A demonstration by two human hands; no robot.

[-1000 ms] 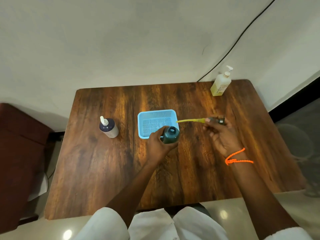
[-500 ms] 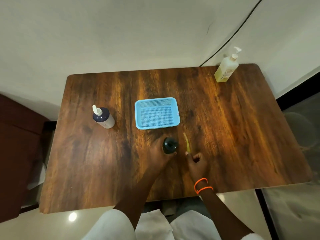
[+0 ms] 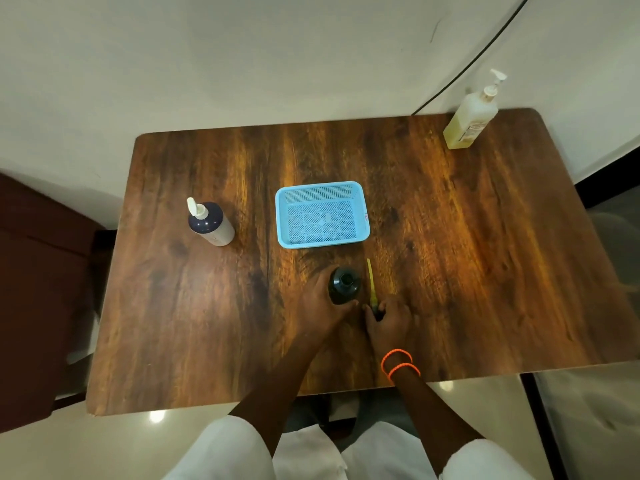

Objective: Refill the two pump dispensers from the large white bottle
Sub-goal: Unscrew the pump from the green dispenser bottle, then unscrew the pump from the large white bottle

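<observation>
Table (image 3: 467, 271), wood, against a pale wall.

Dark bottle (image 3: 344, 285): upright near the front middle, neck uncapped. Left hand (image 3: 320, 306) curls round its side, gripping it.

Pump (image 3: 373, 284): yellow tube lying on the table just right of the dark bottle. Right hand (image 3: 389, 320) pinches its near end; orange bands (image 3: 400, 363) on that wrist.

Blue basket (image 3: 362, 216): behind the dark bottle.

Navy dispenser (image 3: 211, 223): left of the basket, pump on.

Pale bottle (image 3: 469, 123): far right corner, pump on.
</observation>
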